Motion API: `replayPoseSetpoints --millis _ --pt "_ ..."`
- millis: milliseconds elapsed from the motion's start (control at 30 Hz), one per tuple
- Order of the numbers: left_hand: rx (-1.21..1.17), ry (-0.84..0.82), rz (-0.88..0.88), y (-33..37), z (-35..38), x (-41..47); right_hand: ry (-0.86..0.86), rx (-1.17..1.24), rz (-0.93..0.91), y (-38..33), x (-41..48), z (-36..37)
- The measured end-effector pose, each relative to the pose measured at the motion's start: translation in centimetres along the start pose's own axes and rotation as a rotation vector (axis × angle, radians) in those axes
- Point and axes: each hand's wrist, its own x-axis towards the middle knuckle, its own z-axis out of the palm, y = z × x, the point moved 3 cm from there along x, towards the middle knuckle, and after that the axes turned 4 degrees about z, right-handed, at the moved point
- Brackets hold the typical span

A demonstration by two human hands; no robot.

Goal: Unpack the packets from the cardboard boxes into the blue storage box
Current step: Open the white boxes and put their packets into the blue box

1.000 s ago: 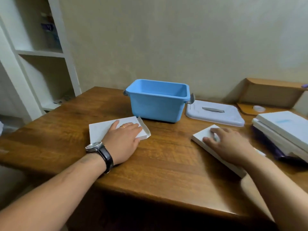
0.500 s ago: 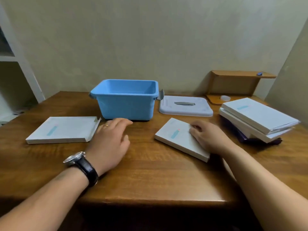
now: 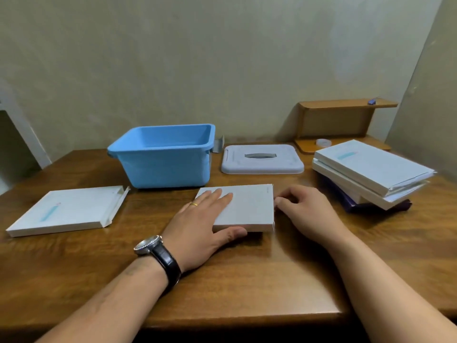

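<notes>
A flat white cardboard box (image 3: 249,206) lies in the middle of the wooden table, just in front of the blue storage box (image 3: 165,164). My left hand (image 3: 202,224) rests flat on the box's left part, thumb against its near edge. My right hand (image 3: 306,211) touches the box's right edge with curled fingertips. The blue storage box stands open, and nothing shows inside it. Another white box (image 3: 66,211) with an open end flap lies to the left.
The storage box's white lid (image 3: 262,159) lies behind the middle box. A stack of white boxes (image 3: 371,172) sits at the right on something dark purple. A small wooden shelf (image 3: 341,120) stands at the back right corner. The table's near edge runs below my wrists.
The middle box was turned square to me and slid left. My left hand moved onto it. My right hand shifted from its top to its right edge.
</notes>
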Motion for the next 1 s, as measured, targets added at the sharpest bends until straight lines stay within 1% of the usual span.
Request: replayPoseSetpoints --millis 100,200,233,367,467,533,600,633,667,733,767,800,867,900,933,1000 --pt "-0.045 0.051 0.005 -0.7 -0.1 0.1 -0.057 0.165 -0.015 -0.4 0.1 0.2" --pt "-0.112 0.097 -0.010 -1.2 -0.2 0.2 -0.216 0.436 0.022 -1.0 -0.4 0.5" --pt "-0.117 0.101 -0.017 -1.2 -0.2 0.2 -0.259 0.483 0.036 -1.0 -0.4 0.7" --pt "-0.131 0.105 -0.014 -0.6 -0.3 0.0 -0.344 0.565 0.043 -0.7 -0.6 0.7" --pt "-0.121 0.166 0.015 -0.5 -0.3 -0.1 -0.389 0.596 0.034 -0.7 -0.6 0.6" --pt "-0.097 0.184 0.020 -0.5 -0.3 -0.2 -0.399 0.607 0.038 -0.6 -0.5 0.6" --pt "-0.114 0.154 0.010 -0.4 -0.4 -0.2 -0.390 0.606 0.043 -0.4 -0.3 0.6" --pt "-0.176 0.151 0.000 -0.5 -0.5 -0.2 -0.380 0.594 0.041 -0.3 -0.2 0.6" --pt "-0.287 0.183 -0.008 -0.6 -0.9 -0.2 -0.368 0.576 0.035 -0.4 -0.2 0.6" --pt "-0.596 0.369 -0.062 -1.6 -1.6 -0.3 -0.368 0.541 0.016 -0.5 0.0 0.5" --pt "-0.742 0.461 -0.135 -2.3 -1.9 -0.5 -0.379 0.530 0.009 -0.6 0.2 0.4" --pt "-0.865 0.506 -0.230 -3.1 -1.9 -0.5 -0.396 0.518 0.006 -0.9 0.4 0.4" --pt "-1.063 0.466 -0.357 -4.3 -1.6 -0.4 -0.448 0.465 -0.001 -1.6 0.8 0.5" --pt "-1.130 0.421 -0.373 -4.8 -1.3 -0.3 -0.482 0.423 -0.005 -2.1 1.1 0.7" --pt "-1.169 0.398 -0.375 -5.3 -1.2 -0.1 -0.521 0.387 -0.009 -2.7 1.5 0.8" --pt "-1.194 0.412 -0.411 -6.5 -1.7 -0.1 -0.615 0.328 -0.016 -4.1 2.6 1.1"
